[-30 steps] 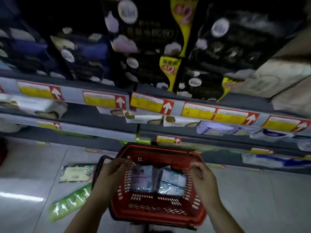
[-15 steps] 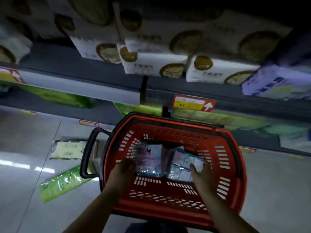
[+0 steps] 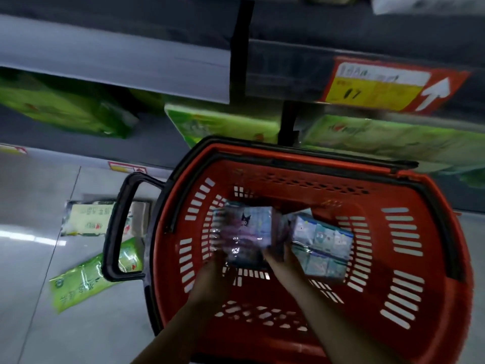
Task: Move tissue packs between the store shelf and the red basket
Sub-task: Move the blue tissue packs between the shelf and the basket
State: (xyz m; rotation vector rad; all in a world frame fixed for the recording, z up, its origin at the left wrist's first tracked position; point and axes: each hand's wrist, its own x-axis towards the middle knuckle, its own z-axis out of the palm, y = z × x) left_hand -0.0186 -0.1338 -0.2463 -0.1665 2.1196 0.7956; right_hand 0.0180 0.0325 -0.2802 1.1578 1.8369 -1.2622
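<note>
Both hands gripped one tissue pack inside the red basket [image 3: 301, 158].

The left hand [image 3: 214, 269] held the left side of the purple tissue pack [image 3: 248, 233] and the right hand [image 3: 282, 264] held its right side, with the fingers blurred. A blue tissue pack [image 3: 324, 248] lay just beside it on the basket floor, touching the right hand. The black handle [image 3: 115, 232] stuck out to the left, over a green pack [image 3: 78, 285] and a pale pack [image 3: 89, 219] on the floor. Beyond the basket, the store shelf [image 3: 118, 59] held green packs [image 3: 223, 124] beneath a yellow price tag [image 3: 380, 85].
</note>
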